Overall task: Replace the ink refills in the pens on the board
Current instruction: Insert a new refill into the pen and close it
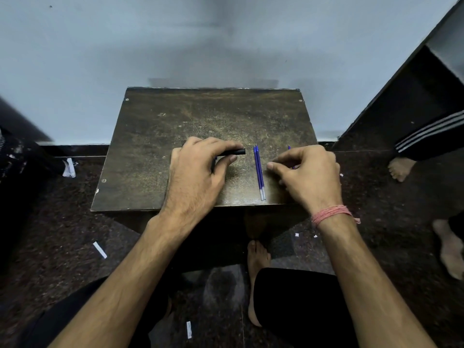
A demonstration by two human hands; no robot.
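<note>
A worn dark wooden board (pixel 175 116) lies in front of me. My left hand (pixel 198 167) grips a black pen (pixel 234 152) lying sideways on the board; only its right end sticks out past my fingers. Two blue ink refills (pixel 259 172) lie side by side just right of it, pointing away from me. My right hand (pixel 308 174) rests on the board beyond them, its fingers curled around another thin blue refill (pixel 289 147), whose tip shows above my knuckles. The rest of that refill is hidden.
The board sits on a low stand against a pale wall (pixel 226 41). Paper scraps (pixel 100 249) litter the dark speckled floor. My bare foot (pixel 256 262) is under the board's front edge. Another person's feet (pixel 401 168) and striped trouser leg are at the right.
</note>
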